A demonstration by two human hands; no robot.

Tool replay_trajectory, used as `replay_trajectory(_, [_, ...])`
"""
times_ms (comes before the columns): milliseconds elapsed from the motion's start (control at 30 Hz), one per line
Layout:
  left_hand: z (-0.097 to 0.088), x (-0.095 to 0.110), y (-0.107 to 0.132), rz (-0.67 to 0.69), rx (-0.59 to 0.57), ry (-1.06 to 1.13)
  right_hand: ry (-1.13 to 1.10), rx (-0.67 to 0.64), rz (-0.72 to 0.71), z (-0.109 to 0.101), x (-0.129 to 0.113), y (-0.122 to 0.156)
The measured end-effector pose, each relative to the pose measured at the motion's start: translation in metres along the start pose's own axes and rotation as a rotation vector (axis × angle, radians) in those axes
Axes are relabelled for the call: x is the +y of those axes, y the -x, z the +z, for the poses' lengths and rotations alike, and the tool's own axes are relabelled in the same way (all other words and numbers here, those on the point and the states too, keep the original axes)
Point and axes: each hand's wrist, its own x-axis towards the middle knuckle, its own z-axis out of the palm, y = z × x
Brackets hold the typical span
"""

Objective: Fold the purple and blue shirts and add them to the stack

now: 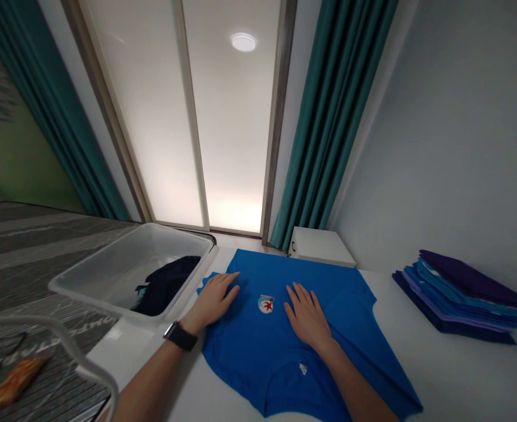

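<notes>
A blue T-shirt lies spread out on the white table, its neckline toward me and a round printed badge with a red star on its front. My left hand rests with fingers apart at the shirt's left edge, beside a bunched bit of sleeve or hem. On the right of the badge, my right hand lies flat on the fabric, fingers stretched away from me. Neither hand grips the cloth. Creases run through the shirt's right side near my right forearm.
A clear plastic bin with dark clothing inside stands at the left. Folded shirts in blue and purple form a stack at the right. Behind the table is a white cabinet. A pale curved tube crosses the lower left.
</notes>
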Motion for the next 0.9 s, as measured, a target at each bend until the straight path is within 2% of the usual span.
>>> replay_trajectory(200, [-0.012, -0.004, -0.002, -0.072, 0.180, 0.164, 0.017, -0.002, 0.005, 0.004, 0.001, -0.001])
replay_trajectory(333, [-0.018, -0.006, -0.003, -0.213, 0.361, 0.420, 0.030, -0.039, 0.022, -0.003, -0.010, -0.008])
replay_trajectory(433, [-0.023, -0.008, -0.005, -0.302, 0.512, 0.672, -0.011, -0.021, -0.129, -0.015, -0.037, -0.015])
replay_trajectory(533, [-0.026, -0.011, -0.006, -0.364, 0.676, 0.877, -0.084, 0.020, -0.388, -0.022, -0.081, -0.021])
replay_trajectory(633, [-0.027, -0.013, -0.007, -0.425, 0.757, 1.006, -0.082, 0.033, -0.581, -0.019, -0.128, -0.024])
replay_trajectory(700, [-0.027, -0.014, -0.007, -0.444, 0.782, 1.041, -0.067, 0.084, -0.598, -0.013, -0.153, -0.025])
replay_trajectory(767, [-0.027, -0.015, -0.007, -0.447, 0.796, 1.049, -0.054, 0.121, -0.556, -0.005, -0.170, -0.026])
replay_trajectory(900, [-0.028, -0.014, -0.007, -0.446, 0.801, 1.066, -0.055, 0.116, -0.447, 0.004, -0.183, -0.030])
